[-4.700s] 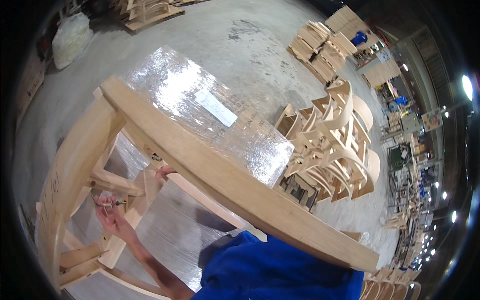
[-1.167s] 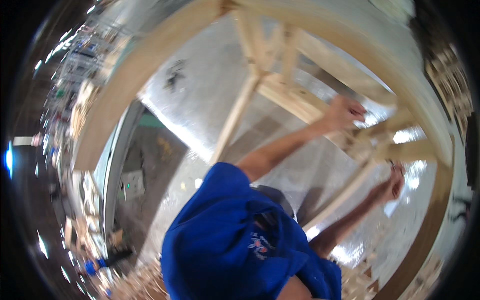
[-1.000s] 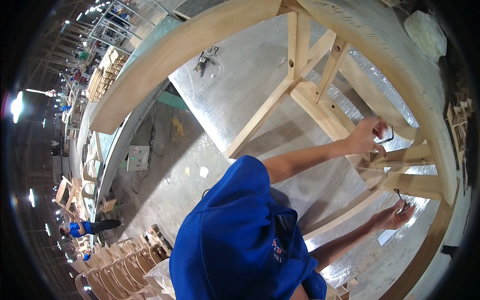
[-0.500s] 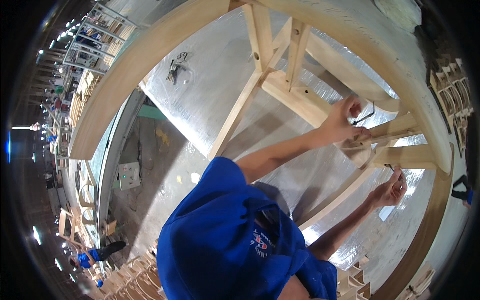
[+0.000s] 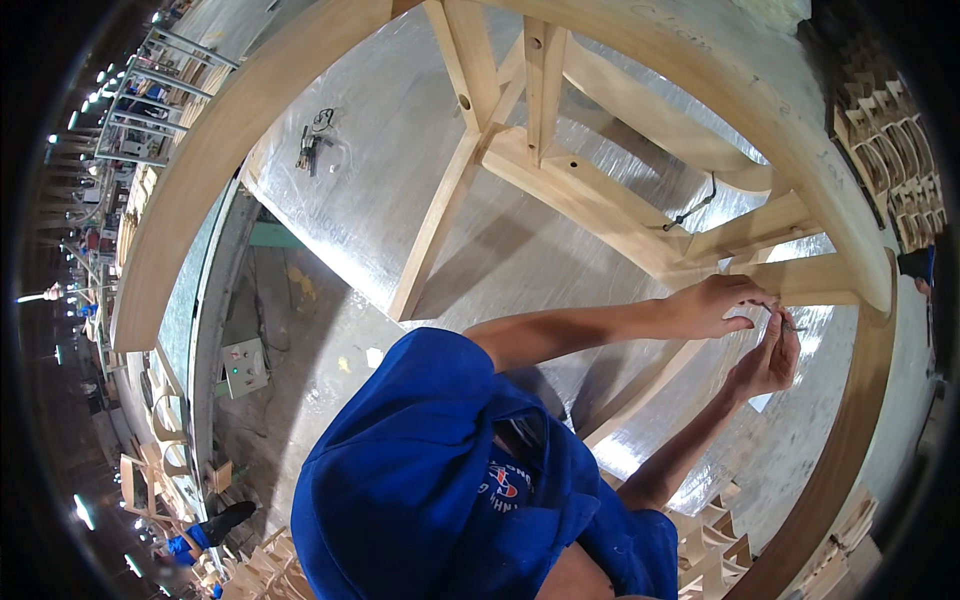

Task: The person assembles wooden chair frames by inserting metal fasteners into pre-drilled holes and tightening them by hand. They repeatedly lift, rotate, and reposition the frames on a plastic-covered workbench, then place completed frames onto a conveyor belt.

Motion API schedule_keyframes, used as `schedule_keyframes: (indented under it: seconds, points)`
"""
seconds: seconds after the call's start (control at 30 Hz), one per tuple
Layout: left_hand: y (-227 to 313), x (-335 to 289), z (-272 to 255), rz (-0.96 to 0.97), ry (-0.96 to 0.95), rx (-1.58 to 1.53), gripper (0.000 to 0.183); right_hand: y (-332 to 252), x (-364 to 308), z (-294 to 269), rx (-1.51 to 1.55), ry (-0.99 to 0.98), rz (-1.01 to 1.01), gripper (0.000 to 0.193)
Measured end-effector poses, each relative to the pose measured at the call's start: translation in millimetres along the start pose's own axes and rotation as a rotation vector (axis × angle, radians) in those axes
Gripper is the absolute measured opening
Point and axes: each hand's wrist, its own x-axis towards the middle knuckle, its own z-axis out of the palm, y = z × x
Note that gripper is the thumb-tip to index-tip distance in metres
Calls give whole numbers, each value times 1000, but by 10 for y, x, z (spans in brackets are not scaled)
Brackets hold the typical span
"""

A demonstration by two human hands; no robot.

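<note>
My left hand [image 5: 718, 305] and my right hand [image 5: 768, 362] meet over the right part of a wooden chair-like frame [image 5: 575, 205]. Between their fingertips are small, thin dark metal pieces [image 5: 786, 325], perhaps bolts; their exact kind is too small to make out. Both hands are closed in a pinch, the left thumb and forefinger touching the pieces at the right fingertips. Just beyond my left hand, a dark bent hex key [image 5: 692, 210] stands at a joint of the frame, with no hand on it.
A broad curved wooden rail [image 5: 250, 110] arches around the work. The frame rests on a table covered in shiny film [image 5: 370, 190]. Small dark hardware [image 5: 308, 150] lies at the table's far left. A control box [image 5: 244, 366] stands beyond the table's left edge. Curved wooden parts [image 5: 890, 140] are stacked at right.
My left hand has left the hex key and come down and right to meet my right hand's fingertips. The hex key stays at the joint. The whole view has shifted slightly.
</note>
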Motion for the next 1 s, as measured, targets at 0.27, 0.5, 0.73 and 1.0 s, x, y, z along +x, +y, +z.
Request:
schedule_keyframes:
  seconds: [0.27,0.5,0.73,1.0]
  points:
    - [-111,241,290,-85,-78,-209,37,-224,155,-199,134,-328,4,74]
    - [-5,95,177,166,216,-35,34,-492,-77,-279,24,-97,-52,60]
    - [-143,-158,-233,-27,124,45,44,-324,-19,278,-123,134,-40,19]
    - [462,-268,-457,134,-15,53,36,-1208,-132,348,-37,-290,-332,14]
